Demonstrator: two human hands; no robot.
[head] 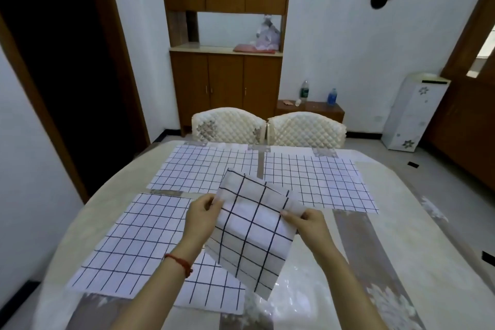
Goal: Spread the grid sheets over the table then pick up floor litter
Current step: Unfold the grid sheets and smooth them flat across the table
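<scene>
Three white sheets with dark grid lines lie flat on the table (pixel 417 244): one at the far left (pixel 203 169), one at the far right (pixel 318 182), one at the near left (pixel 134 241). A fourth, folded grid sheet (pixel 254 228) is held up above the table's near middle. My left hand (pixel 201 215) pinches its upper left edge. My right hand (pixel 305 220) pinches its right edge. The sheet hangs tilted, its lower corner close to the table. No floor litter can be made out.
Two cream quilted chairs (pixel 267 126) stand at the table's far side. A wooden cabinet (pixel 225 67) fills the back wall, with a low stand holding two bottles (pixel 304 92) beside it. A white floral unit (pixel 412 112) stands at right. A dark doorway is at left.
</scene>
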